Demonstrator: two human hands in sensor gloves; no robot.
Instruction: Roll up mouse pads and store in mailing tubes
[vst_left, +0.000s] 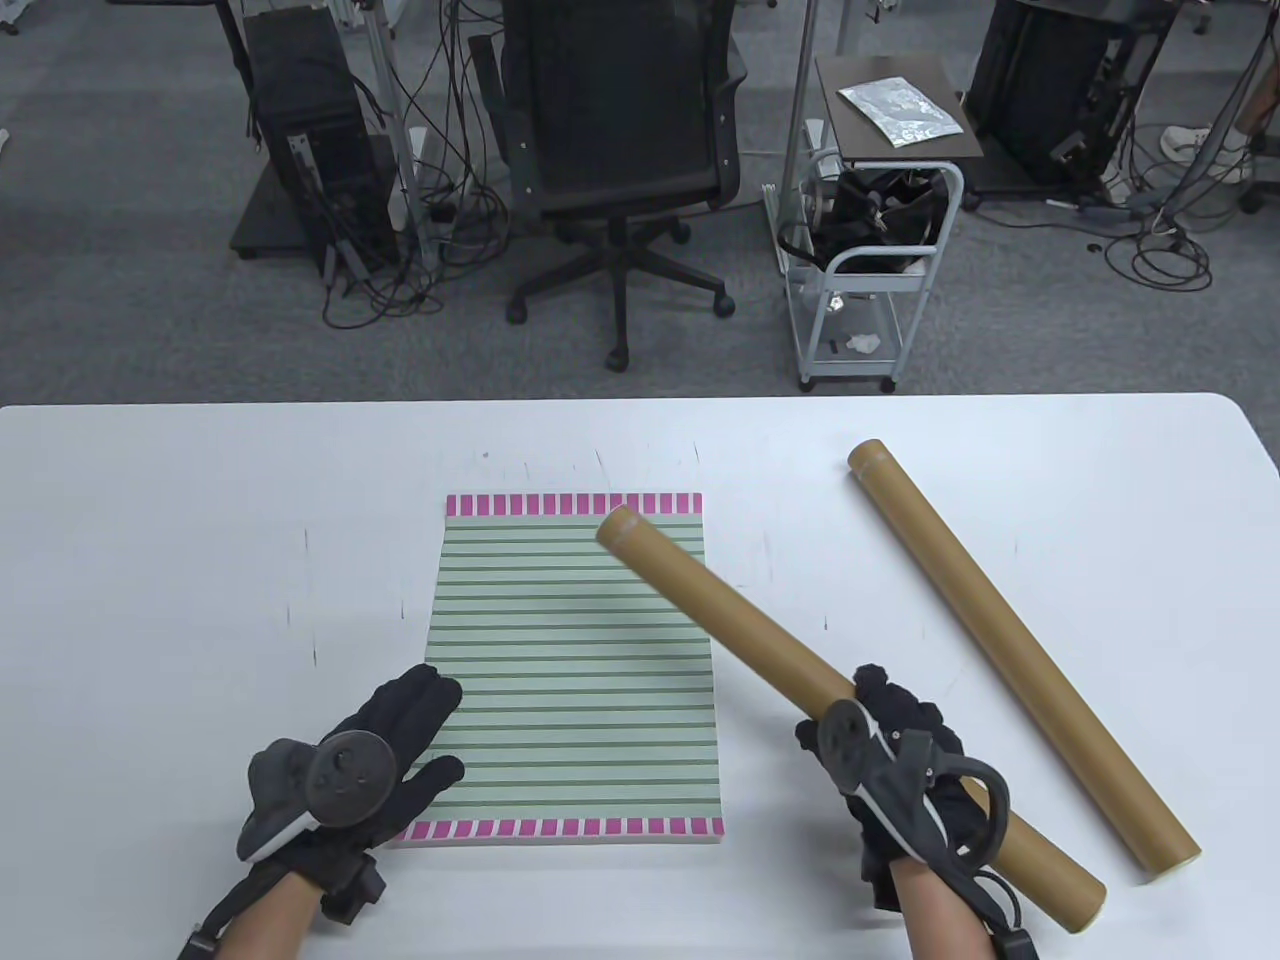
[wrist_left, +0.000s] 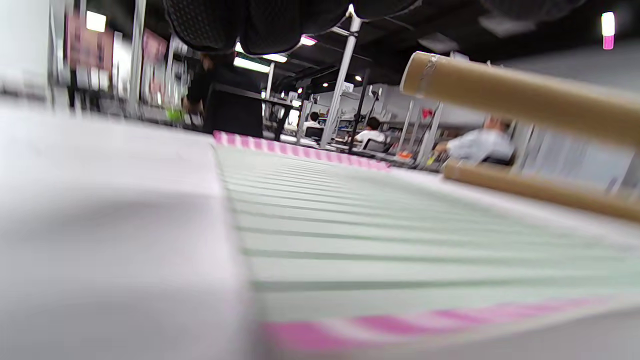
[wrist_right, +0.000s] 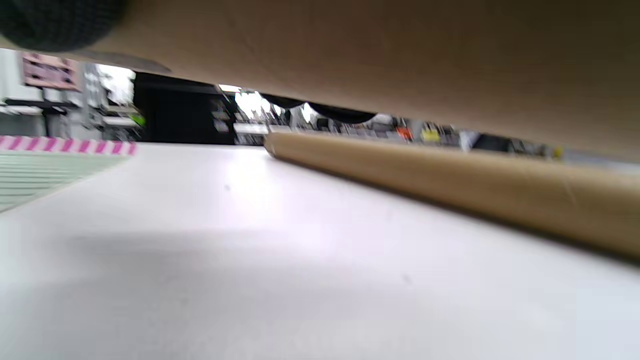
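Observation:
A green striped mouse pad with pink-checked ends lies flat on the white table; it also shows in the left wrist view. My right hand grips a brown mailing tube near its near end and holds it above the table, its far end over the pad's far right corner. That tube fills the top of the right wrist view. A second mailing tube lies on the table to the right. My left hand rests flat at the pad's near left corner, holding nothing.
Beyond the table's far edge stand an office chair, a small cart and computer towers on grey carpet.

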